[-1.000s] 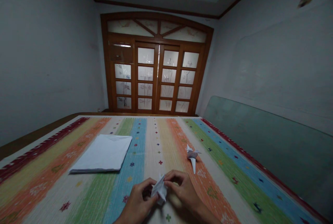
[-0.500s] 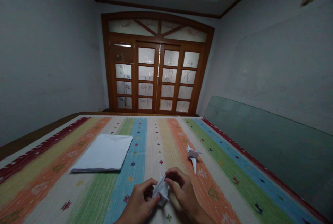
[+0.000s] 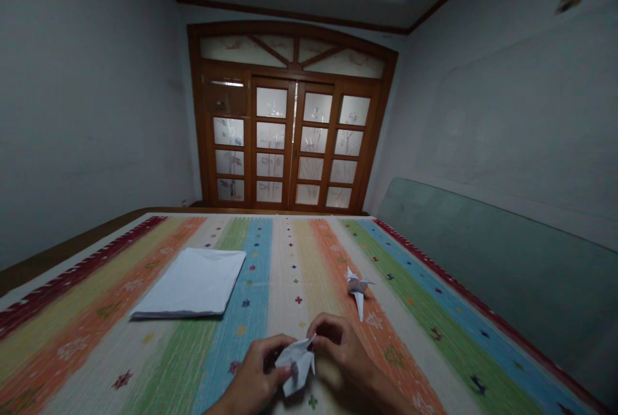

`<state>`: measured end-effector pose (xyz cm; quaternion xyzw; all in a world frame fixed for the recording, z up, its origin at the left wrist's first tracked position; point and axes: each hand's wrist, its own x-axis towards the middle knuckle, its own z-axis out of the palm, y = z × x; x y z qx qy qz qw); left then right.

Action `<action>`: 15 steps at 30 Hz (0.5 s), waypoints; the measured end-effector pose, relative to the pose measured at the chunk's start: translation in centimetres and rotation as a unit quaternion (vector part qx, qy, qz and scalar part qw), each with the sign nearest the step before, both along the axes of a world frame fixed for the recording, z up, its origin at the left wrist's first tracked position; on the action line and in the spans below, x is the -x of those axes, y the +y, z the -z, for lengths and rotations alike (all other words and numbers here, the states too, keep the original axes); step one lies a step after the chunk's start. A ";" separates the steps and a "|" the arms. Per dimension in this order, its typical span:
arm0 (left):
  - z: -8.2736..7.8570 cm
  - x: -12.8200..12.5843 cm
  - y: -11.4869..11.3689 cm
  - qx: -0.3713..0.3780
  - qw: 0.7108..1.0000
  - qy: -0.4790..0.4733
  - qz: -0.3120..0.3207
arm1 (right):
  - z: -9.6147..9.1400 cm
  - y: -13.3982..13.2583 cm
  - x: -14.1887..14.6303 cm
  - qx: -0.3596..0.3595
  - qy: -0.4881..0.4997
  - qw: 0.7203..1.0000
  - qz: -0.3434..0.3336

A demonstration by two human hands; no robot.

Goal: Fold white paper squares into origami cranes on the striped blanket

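A small folded piece of white paper is held between my two hands, low in the middle of the head view. My left hand is closed on its left side, thumb at the near face. With thumb and fingertips, my right hand pinches a narrow point at its upper right. Beyond my right hand a finished-looking folded paper figure, with a long tapered end and pointed flaps, lies on the tablecloth. To the left rests a stack of white paper sheets.
A striped, patterned tablecloth covers the table. A pale green panel stands along the table's right side. Wooden doors with glass panes close off the far end of the room.
The folded paper has turned and tipped in my hands, so a broader face now shows. My right hand has shifted slightly right. The stack and the other figure stay put.
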<state>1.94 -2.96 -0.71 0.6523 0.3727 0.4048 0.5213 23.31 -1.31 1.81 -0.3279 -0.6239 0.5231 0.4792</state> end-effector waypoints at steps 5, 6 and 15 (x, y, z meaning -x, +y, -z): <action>0.1 0.1 0.1 0.003 1.000 0.010 0.012 | 0.0 0.1 -0.2 0.014 -0.004 1.000 -0.023; 0.2 0.1 0.1 0.004 1.000 0.016 0.007 | 0.0 0.1 -0.3 0.016 -0.011 1.000 -0.021; 0.5 0.2 -0.1 0.001 0.999 0.037 -0.030 | -0.1 0.1 0.1 0.014 -0.026 0.999 0.038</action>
